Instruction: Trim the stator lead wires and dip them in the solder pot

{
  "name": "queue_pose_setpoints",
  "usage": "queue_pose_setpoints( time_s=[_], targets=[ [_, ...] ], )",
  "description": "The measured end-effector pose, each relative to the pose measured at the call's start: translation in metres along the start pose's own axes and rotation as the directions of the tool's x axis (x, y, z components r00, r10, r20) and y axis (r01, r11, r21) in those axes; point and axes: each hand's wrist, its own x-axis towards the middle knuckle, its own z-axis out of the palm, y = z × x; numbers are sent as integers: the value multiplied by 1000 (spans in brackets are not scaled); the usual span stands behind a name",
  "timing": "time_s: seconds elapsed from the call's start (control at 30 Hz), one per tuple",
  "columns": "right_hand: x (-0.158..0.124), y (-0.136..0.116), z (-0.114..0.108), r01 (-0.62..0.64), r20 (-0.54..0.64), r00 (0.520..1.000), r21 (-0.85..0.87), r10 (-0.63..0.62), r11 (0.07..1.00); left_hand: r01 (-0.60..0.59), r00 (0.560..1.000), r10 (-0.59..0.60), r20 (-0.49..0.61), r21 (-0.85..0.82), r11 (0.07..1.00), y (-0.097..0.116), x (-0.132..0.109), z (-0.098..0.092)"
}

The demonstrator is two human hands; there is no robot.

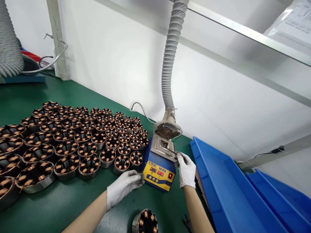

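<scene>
My right hand point(186, 169), in a white glove, is closed round a thin dark stick-like tool point(171, 150). The tool reaches left over the square bath of a blue and yellow solder pot point(159, 168), whose red digits are lit. Also gloved in white, with dark-stained fingertips, my left hand point(126, 187) is at the pot's lower left corner. Its fingers are loosely stretched out with nothing visible in them; whether they touch the pot I cannot tell. At the bottom edge a single motor stator point(137, 223) with copper windings stands on the green table point(116, 223), partly cut off.
Rows of several wound stators point(66, 166) cover the table's left side. A fume extraction hose point(167, 74) ends in a round hood point(167, 130) behind the pot. Blue trays point(225, 181) lean at the right, close to my right forearm. A white wall point(116, 58) bounds the back.
</scene>
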Motion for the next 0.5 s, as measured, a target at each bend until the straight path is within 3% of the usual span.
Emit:
queue_pose_setpoints(
  time_s=[0.13,0.5],
  targets=[
    [8,-3,5,30,-19,999,-11,-30,999,-4,1000,4,15,3,1000,0,1,-1],
    [2,-16,2,157,116,984,-185,-137,970,-5,1000,5,20,-5,1000,-1,1,-2]
  ],
)
